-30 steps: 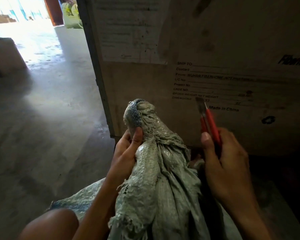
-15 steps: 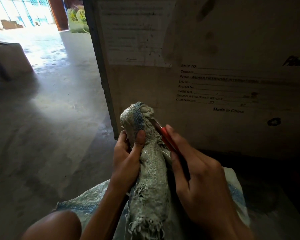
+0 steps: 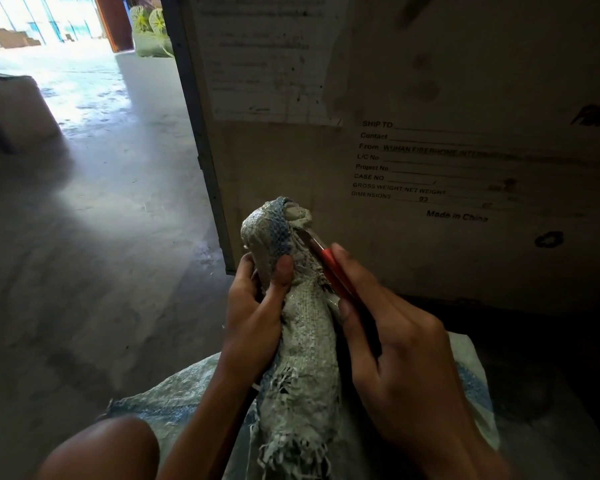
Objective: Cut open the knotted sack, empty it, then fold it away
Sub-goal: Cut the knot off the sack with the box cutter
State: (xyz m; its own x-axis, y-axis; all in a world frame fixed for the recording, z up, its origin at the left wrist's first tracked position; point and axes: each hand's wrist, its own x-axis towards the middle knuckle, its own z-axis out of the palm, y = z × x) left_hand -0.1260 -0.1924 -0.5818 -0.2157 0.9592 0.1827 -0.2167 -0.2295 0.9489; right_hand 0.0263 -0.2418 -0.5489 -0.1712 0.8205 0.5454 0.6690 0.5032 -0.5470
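A dusty grey-green woven sack (image 3: 302, 344) stands between my arms, its neck twisted upright and tied in a knot (image 3: 278, 225) with a blue stripe. My left hand (image 3: 253, 313) grips the neck just below the knot, thumb pressed on the front. My right hand (image 3: 395, 348) holds a red utility knife (image 3: 329, 265), forefinger along its back. The blade tip lies against the right side of the neck, just under the knot. Frayed strands hang from the sack lower down.
A large plywood shipping crate (image 3: 430, 150) with printed labels stands right behind the sack. Bare concrete floor (image 3: 94, 254) stretches to the left toward a bright doorway. A box-like shape (image 3: 11, 112) sits at the far left. My knee (image 3: 101, 448) shows at the bottom.
My right hand brought the knife from held up at the right over to the sack's neck, and the blade now rests under the knot. My left hand keeps its grip.
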